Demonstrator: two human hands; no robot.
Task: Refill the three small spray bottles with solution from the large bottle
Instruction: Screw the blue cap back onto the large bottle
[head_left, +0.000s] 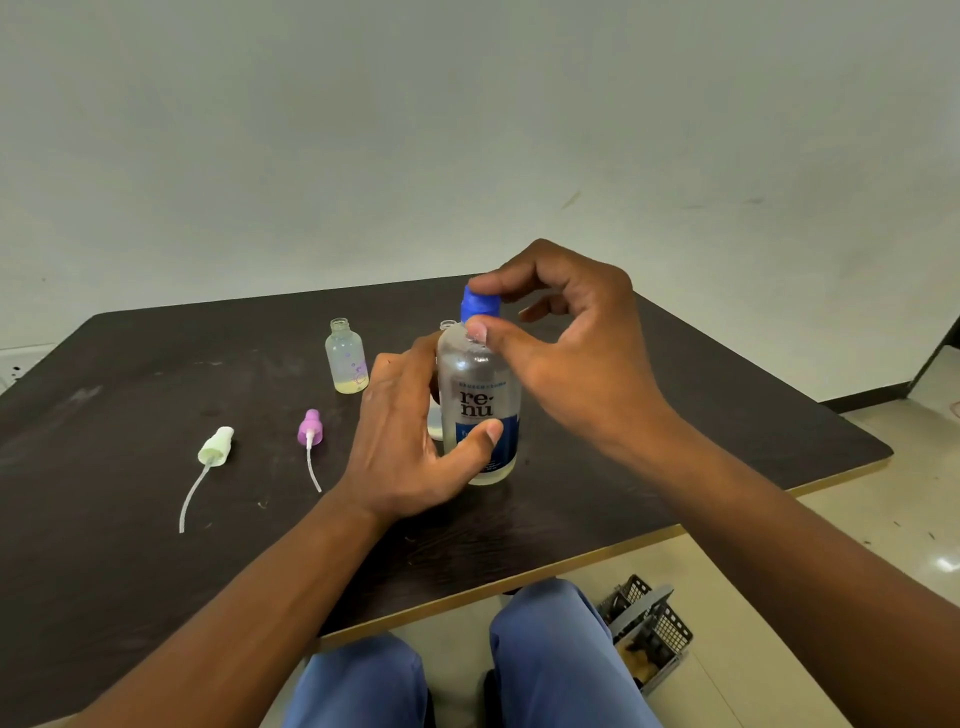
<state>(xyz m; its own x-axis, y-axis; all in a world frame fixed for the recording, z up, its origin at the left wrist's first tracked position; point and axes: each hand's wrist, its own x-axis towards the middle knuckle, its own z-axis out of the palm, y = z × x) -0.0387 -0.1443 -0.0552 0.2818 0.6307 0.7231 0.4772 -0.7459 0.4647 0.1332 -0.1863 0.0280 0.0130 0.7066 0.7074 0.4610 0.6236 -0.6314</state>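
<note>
Blue cap (480, 304) between right-hand fingers (498, 286)

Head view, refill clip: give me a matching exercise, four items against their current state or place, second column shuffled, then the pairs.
Column 1:
1. large bottle
2. blue cap
3. purple spray head
4. open small bottle

Column 2:
A. lying on the table, tube toward the person
B. gripped round the body by the left hand
C. standing uncapped, a little liquid at the bottom
D. pinched by the right hand

Pairs: 1-B, 2-D, 3-A, 4-C
</note>
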